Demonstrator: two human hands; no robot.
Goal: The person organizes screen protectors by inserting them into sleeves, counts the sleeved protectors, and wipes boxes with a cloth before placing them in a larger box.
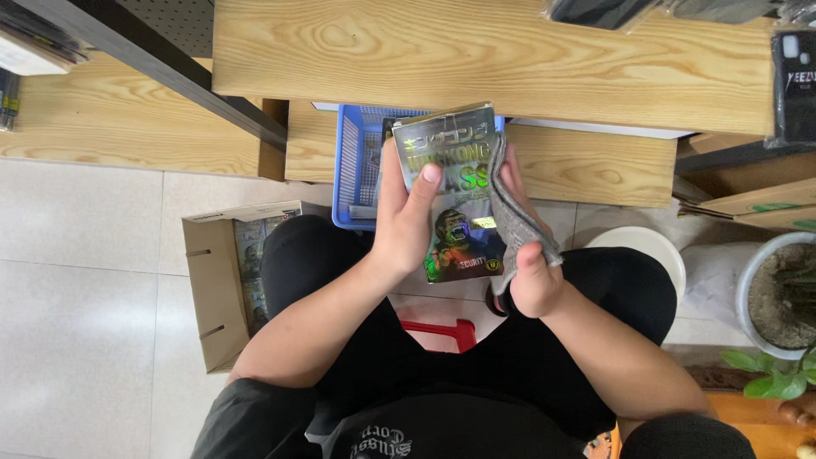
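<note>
My left hand point(406, 217) grips a flat, shiny packet point(455, 191) with a gorilla picture, thumb pressed on its front, held upright over my lap. My right hand point(531, 263) holds a grey cloth point(514, 217) against the packet's right edge, fingers behind the packet. I sit with both knees in black trousers spread below the packet.
A blue plastic basket point(350, 170) sits on a low wooden shelf point(586, 166) just behind the packet. An open cardboard box point(223, 289) with more packets stands on the tiled floor at left. A red stool point(446, 333) shows between my legs. A white pot with a plant point(778, 297) stands at right.
</note>
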